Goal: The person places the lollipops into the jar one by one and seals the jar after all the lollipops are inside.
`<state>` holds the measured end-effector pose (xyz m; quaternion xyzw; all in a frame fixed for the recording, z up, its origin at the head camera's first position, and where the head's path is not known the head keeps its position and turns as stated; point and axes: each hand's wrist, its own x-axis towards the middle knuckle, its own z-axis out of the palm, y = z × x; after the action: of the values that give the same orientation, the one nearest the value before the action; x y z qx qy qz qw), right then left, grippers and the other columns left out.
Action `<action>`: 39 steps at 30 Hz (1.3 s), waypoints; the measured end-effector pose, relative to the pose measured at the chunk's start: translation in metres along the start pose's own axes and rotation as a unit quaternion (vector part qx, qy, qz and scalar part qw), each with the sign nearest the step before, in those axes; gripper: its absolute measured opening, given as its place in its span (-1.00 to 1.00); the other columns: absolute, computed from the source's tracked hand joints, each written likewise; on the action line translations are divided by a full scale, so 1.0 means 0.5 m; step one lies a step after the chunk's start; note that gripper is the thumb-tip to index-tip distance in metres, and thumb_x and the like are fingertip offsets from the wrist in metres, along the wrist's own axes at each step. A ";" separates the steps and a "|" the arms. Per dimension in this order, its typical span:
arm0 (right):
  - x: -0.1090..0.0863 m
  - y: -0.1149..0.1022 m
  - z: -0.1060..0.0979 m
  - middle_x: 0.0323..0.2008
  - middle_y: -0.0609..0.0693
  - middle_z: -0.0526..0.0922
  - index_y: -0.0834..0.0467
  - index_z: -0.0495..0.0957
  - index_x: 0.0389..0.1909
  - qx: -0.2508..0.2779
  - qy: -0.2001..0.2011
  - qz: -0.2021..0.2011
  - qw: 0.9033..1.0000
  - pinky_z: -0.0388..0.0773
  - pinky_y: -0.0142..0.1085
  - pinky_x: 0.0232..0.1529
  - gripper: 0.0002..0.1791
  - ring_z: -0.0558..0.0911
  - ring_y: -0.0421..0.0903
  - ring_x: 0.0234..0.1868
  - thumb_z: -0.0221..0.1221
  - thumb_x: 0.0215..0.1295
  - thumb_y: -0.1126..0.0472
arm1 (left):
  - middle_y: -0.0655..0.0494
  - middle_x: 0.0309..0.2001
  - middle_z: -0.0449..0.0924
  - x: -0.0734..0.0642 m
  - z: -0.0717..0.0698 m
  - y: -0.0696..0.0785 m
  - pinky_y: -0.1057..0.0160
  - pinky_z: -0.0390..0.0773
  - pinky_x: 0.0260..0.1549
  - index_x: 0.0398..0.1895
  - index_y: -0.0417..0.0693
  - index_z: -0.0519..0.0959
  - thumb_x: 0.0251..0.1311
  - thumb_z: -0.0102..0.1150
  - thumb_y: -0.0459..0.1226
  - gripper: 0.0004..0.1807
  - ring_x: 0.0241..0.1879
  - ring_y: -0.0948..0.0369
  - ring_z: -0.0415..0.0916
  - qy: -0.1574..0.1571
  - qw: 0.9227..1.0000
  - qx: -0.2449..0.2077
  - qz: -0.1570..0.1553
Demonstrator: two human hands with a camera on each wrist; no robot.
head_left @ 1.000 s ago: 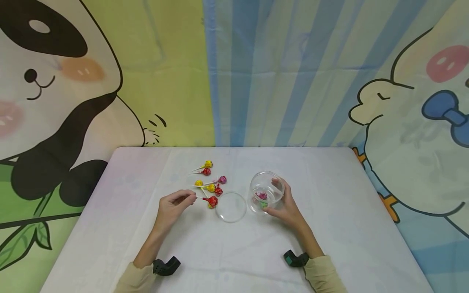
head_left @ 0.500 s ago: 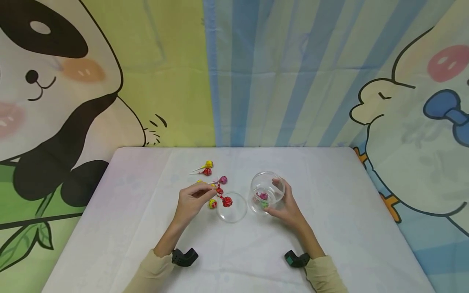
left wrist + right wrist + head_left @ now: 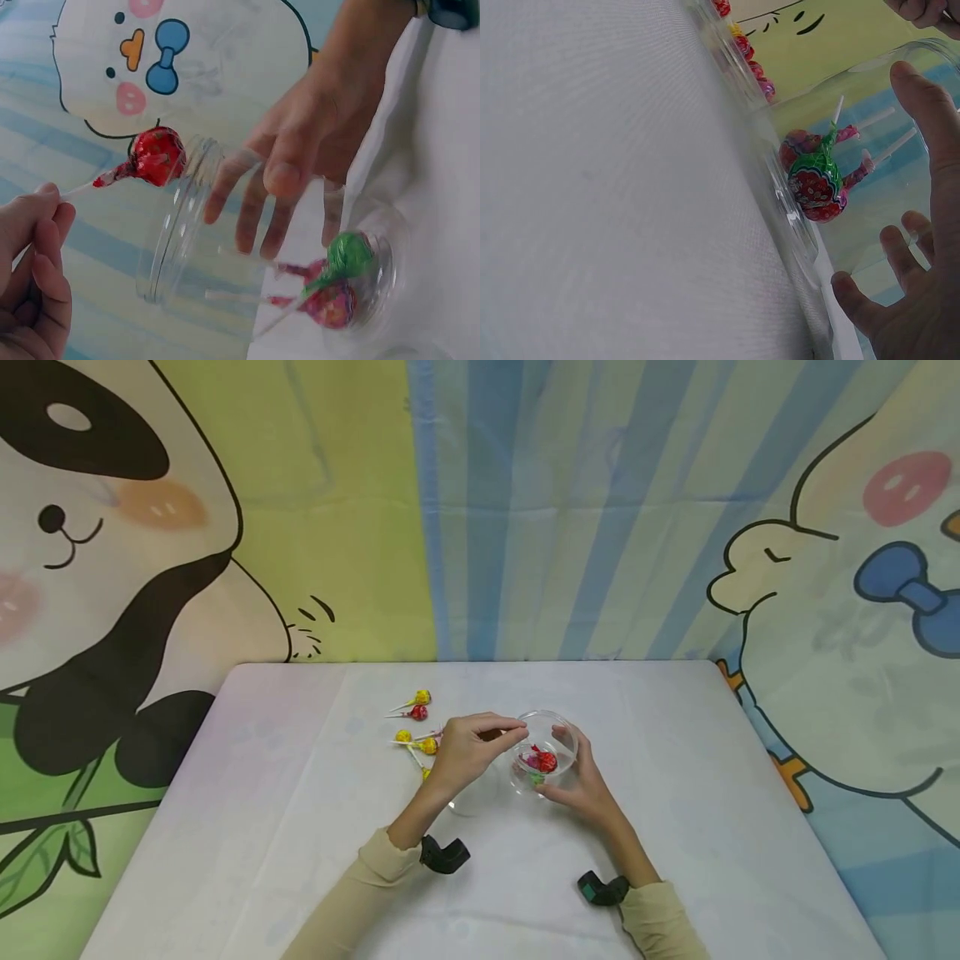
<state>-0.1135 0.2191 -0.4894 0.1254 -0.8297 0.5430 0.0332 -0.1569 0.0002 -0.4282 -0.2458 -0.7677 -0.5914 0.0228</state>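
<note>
My left hand (image 3: 472, 752) pinches the white stick of a red-wrapped lollipop (image 3: 157, 156). The candy end is at the mouth of a clear jar (image 3: 169, 247), pointing into it. My right hand (image 3: 585, 789) grips the jar around its side as it stands on the table. At the jar's bottom, in the right wrist view, lie a green-and-red lollipop (image 3: 814, 184) and a couple of reddish-pink ones, sticks towards the opening. A clear round lid (image 3: 463, 812) lies left of the jar, mostly hidden beneath my left forearm.
Several loose lollipops lie left of the jar, among them a yellow one (image 3: 422, 697) and a red one (image 3: 417, 713) at the back. My left hand covers part of this group. A white cloth (image 3: 645, 718) covers the table, and a printed curtain (image 3: 495, 527) hangs behind.
My left hand has carried the red lollipop rightwards from the loose group, across the lid, to the jar's mouth. The right hand has kept its hold on the jar in place.
</note>
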 end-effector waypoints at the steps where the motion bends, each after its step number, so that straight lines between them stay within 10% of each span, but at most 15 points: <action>1: 0.000 -0.001 0.001 0.39 0.37 0.19 0.27 -0.10 0.44 -0.003 -0.002 0.001 1.000 0.06 0.33 0.34 0.09 0.16 0.34 0.43 0.41 -0.01 0.34 | 0.16 -0.24 0.76 0.004 0.004 0.000 0.38 0.62 -0.38 -0.18 0.00 0.75 0.16 0.32 -0.09 -0.75 -0.38 0.33 0.60 0.000 1.000 0.001 -0.003; 11: 0.007 0.030 0.004 0.39 0.35 0.18 0.26 -0.12 0.45 -0.005 0.001 -0.001 1.000 0.06 0.35 0.33 0.13 0.17 0.32 0.43 0.42 -0.05 0.37 | 0.11 -0.29 0.76 0.008 0.015 -0.025 0.39 0.58 -0.44 -0.22 0.04 0.76 0.14 0.35 -0.11 -0.79 -0.44 0.22 0.60 0.003 0.998 -0.034 -0.048; 15: 0.012 0.076 0.008 0.41 0.30 0.18 0.20 -0.14 0.47 -0.005 0.011 -0.022 1.000 0.08 0.34 0.33 0.18 0.17 0.28 0.43 0.45 -0.09 0.40 | 0.12 -0.29 0.76 0.014 0.021 -0.026 0.42 0.51 -0.54 -0.23 0.01 0.76 0.13 0.36 -0.15 -0.81 -0.56 0.35 0.50 -0.017 0.998 0.050 -0.024; 22: 0.009 0.087 0.008 0.40 0.20 0.21 0.10 -0.10 0.47 0.004 0.021 -0.040 0.999 0.08 0.34 0.33 0.17 0.20 0.21 0.43 0.46 -0.09 0.35 | 0.12 -0.27 0.78 0.039 0.037 -0.008 0.44 0.24 -0.75 -0.19 0.10 0.77 0.16 0.32 -0.09 -0.79 -0.85 0.49 0.32 -0.080 0.965 0.251 -0.008; 39: 0.007 0.043 0.003 0.39 0.35 0.17 0.27 -0.14 0.45 0.011 -0.003 -0.021 1.000 0.08 0.30 0.34 0.15 0.17 0.29 0.42 0.43 -0.08 0.42 | 0.28 -0.61 0.68 0.073 0.053 -0.006 0.38 0.33 -0.61 -0.28 0.11 0.78 0.13 0.35 -0.12 -0.86 -0.81 0.38 0.46 -0.200 0.941 0.257 -0.090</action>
<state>-0.1218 0.2254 -0.5083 0.1451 -0.8208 0.5510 0.0404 -0.1835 0.0367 -0.4269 -0.2747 -0.9012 -0.3123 -0.1219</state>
